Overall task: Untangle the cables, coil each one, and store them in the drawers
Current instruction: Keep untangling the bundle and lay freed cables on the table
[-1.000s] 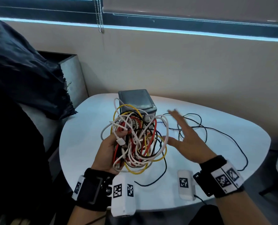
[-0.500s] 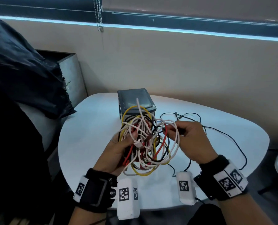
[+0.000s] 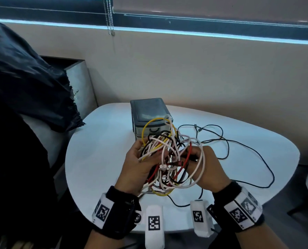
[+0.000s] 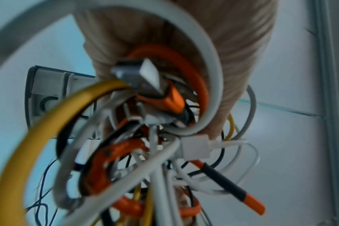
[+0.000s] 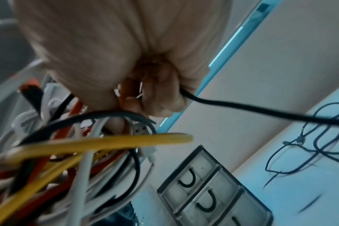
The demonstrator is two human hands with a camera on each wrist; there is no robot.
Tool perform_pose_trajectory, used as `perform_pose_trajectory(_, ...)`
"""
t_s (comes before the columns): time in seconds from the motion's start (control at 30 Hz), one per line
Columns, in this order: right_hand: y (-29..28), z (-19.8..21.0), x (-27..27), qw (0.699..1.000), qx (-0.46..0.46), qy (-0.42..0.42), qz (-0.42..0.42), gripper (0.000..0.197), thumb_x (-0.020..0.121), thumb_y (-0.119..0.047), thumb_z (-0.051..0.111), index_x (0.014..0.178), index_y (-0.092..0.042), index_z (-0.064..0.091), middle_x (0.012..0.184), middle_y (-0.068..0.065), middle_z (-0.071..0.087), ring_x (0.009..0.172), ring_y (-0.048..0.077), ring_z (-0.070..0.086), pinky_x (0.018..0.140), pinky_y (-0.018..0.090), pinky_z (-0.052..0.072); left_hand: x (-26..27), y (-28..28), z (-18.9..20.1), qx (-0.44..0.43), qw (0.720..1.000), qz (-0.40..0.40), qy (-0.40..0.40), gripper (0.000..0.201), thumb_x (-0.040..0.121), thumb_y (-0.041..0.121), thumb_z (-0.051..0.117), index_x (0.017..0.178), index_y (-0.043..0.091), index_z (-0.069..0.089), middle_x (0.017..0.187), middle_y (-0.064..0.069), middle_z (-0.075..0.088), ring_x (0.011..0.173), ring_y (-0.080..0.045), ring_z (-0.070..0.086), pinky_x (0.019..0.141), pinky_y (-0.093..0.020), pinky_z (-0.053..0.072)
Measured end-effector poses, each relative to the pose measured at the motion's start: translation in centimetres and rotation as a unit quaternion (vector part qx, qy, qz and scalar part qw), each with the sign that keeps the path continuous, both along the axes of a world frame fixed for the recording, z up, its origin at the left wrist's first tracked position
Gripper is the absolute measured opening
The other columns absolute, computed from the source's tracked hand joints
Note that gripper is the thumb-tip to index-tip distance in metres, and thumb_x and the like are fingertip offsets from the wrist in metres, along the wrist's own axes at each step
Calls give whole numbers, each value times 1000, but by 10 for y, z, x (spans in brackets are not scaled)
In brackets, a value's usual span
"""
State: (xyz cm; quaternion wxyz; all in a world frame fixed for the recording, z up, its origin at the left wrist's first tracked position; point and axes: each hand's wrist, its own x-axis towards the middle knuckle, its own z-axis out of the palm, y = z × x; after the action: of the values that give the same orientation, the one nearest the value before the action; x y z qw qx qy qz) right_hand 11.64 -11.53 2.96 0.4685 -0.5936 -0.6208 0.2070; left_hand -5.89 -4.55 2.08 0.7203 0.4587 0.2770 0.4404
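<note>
The left hand [image 3: 140, 166] clutched the cable tangle [image 3: 169, 159] above the worktop [image 3: 99, 159], in front of the drawer unit [image 3: 149, 112]. Beside that grip, the right hand [image 3: 206, 168] pinched a black cable [image 5: 261, 113] trailing outward. Drawing this strand out slowly, while loosening loops, would likely avoid tightening knots.

Head looks down; wrists close on cable tangle [image 3: 167, 159].

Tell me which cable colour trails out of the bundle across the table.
The thin black cable. It runs from the right hand out over the white table; the white, yellow and red ones stay bunched in the tangle.
</note>
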Motion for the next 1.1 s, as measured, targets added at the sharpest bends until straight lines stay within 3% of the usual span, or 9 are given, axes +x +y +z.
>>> perform_pose_trajectory(0.2, -11, 9, -4, 1000, 16, 17, -1, 15, 82, 1, 73, 75, -11, 76, 72, -9, 73, 67, 6, 69, 62, 13, 49, 3, 0, 3, 35, 998, 28, 33, 67, 56, 23, 89, 113, 6, 58, 104, -18, 73, 93, -34, 71, 88, -50, 55)
perform_pose_trajectory(0.27, -11, 6, -5, 999, 28, -7, -23, 20, 81, 5, 72, 72, -12, 75, 69, -9, 71, 63, 7, 68, 58, 16, 50, 4, -2, 3, 37, 998, 33, 34, 63, 57, 21, 88, 110, 2, 59, 102, -18, 73, 89, -32, 71, 86, -47, 56)
perform_pose_trajectory(0.37, -6, -1, -9, 997, 38, -33, -59, 16, 79, -3, 73, 69, -17, 72, 67, -3, 71, 60, 18, 68, 56, 40, 56, 7, -7, 3, 47, 998, 21, 37, 62, 58, 26, 87, 110, 0, 62, 103, -19, 73, 96, -38, 70, 86, -51, 57)
perform_pose_trajectory(0.43, -5, -1, -10, 997, 46, -13, -67, 10, 75, -9, 75, 69, -17, 73, 69, -2, 72, 62, 19, 70, 57, 45, 57, 9, -9, 2, 53, 998, 6, 38, 54, 66, 17, 85, 114, 2, 64, 106, -18, 73, 100, -40, 68, 88, -53, 56)
perform_pose_trajectory(0.57, -7, 2, -15, 998, 31, 20, -54, 10, 74, -11, 80, 69, -19, 75, 70, -3, 73, 65, 14, 71, 63, 42, 59, 10, -11, 2, 71, 996, 14, 46, 48, 68, 10, 80, 112, -1, 65, 104, -18, 73, 100, -40, 69, 88, -50, 57)
perform_pose_trajectory(0.7, -16, 4, -7, 996, 27, 71, -37, 26, 75, -9, 78, 69, -34, 73, 76, -9, 74, 71, 6, 70, 68, 21, 57, 11, -12, 6, 78, 995, 44, 44, 50, 65, 13, 87, 108, -1, 66, 100, -18, 74, 96, -41, 69, 84, -47, 59)
perform_pose_trajectory(0.77, -23, 4, 1, 996, 29, 84, -18, 5, 76, -26, 70, 77, -22, 73, 81, -5, 75, 74, 10, 72, 70, 21, 56, 11, -12, 6, 78, 995, 46, 44, 51, 63, 17, 88, 106, 0, 67, 100, -19, 73, 96, -43, 68, 83, -48, 59)
perform_pose_trajectory(0.87, -26, -3, 11, 997, 32, 54, -45, 11, 77, -16, 63, 76, -11, 73, 78, -7, 74, 73, 10, 71, 69, 19, 53, 14, -13, 4, 66, 996, 35, 40, 50, 65, 12, 87, 108, -2, 66, 102, -21, 73, 97, -46, 67, 80, -47, 60)
perform_pose_trajectory(1.1, -28, 5, 16, 999, -6, 5, -42, 19, 81, -20, 71, 82, -38, 75, 88, -18, 75, 86, 1, 70, 75, 18, 54, 26, -20, -2, 84, 995, 26, 46, 49, 64, 8, 88, 106, -2, 66, 99, -16, 75, 94, -36, 71, 81, -42, 59)
